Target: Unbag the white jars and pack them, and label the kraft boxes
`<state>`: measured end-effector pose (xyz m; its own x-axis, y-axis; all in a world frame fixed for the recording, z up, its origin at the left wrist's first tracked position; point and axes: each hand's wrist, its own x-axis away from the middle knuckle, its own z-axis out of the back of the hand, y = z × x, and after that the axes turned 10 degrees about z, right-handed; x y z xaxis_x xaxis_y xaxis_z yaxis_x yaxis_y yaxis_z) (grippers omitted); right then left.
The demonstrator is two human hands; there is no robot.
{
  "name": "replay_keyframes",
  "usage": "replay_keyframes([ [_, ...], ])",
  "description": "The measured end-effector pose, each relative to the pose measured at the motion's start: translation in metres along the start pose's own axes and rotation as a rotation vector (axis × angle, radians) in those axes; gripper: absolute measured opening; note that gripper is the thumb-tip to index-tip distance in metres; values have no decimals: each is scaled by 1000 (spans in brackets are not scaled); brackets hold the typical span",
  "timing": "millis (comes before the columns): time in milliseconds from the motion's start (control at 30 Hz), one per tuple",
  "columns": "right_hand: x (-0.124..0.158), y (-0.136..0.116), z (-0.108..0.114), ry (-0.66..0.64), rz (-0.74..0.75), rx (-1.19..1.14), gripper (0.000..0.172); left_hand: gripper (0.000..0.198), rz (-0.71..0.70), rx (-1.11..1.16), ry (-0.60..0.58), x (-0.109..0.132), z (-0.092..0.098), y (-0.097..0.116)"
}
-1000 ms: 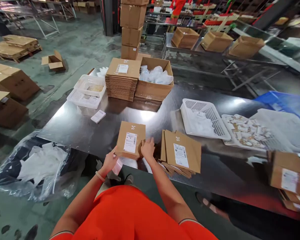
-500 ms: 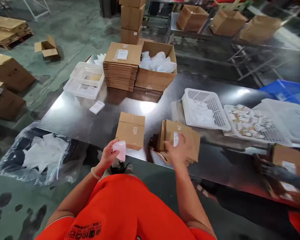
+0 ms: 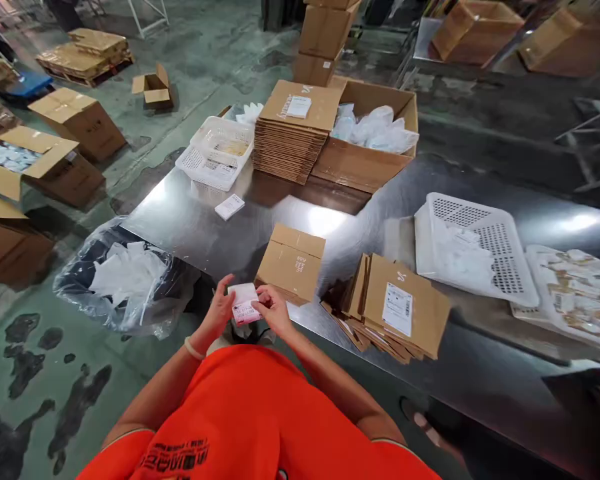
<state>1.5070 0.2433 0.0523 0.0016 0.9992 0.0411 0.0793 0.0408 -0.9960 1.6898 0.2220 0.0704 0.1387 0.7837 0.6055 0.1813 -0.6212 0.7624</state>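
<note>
A small rectangular stack of thin white-and-pink printed paper slips (image 3: 247,311) is held by both bare hands, just off the near edge of a shiny grey metal table (image 3: 230,247). Its left edge is pinched between the thumb and fingers of the left hand (image 3: 220,312), above a pale band worn on the wrist. Its right side is pinched by the right hand (image 3: 275,310), with the thumb laid on top. Printed lines can be seen on the slips, but are too small to be read. A bright orange-red shirt (image 3: 250,413) is worn by the person.

Just beyond the right hand, a neat pile of flat brown cardboard packages (image 3: 293,263) is set at the table edge. To its right, a fanned, uneven pile of flat brown cardboard pieces (image 3: 425,320) is seen, a white printed label (image 3: 398,309) stuck on its top piece. Farther right, a white perforated plastic basket (image 3: 500,250) is partly filled with white items.

Near the table's left end, a little stack of white cards (image 3: 229,207) is placed. Behind it, a tall stack of flattened brown cardboard (image 3: 293,147) is flanked by white plastic trays (image 3: 195,164) and an open brown carton (image 3: 350,163) filled with clear plastic bags. On the floor at left, crumpled white papers (image 3: 127,270) are held in a bin lined with clear plastic
</note>
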Motion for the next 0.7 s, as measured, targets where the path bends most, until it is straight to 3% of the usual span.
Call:
replay_keyframes([
  [67, -3, -3, -1, -26, 4, 39, 26, 83, 10, -83, -72, 8, -5, -10],
  [233, 0, -1, 13, -46, -36, 160, 27, 63, 37, -182, -50, 1, -19, -15],
  [367, 18, 3, 28, 20, 122, 369, 23, 55, 28, -319, -40, -17, -33, -14],
  [467, 22, 3, 42, 111, 218, 478, 28, 52, 101, -325, -141, -27, -40, -19],
  [600, -25, -6, 75, 372, 169, 580, 15, 59, 282, -270, -372, -40, -46, -40],
  [700, -82, -15, 104, 471, 37, 693, 8, 65, 378, -217, -383, -49, -54, -59],
])
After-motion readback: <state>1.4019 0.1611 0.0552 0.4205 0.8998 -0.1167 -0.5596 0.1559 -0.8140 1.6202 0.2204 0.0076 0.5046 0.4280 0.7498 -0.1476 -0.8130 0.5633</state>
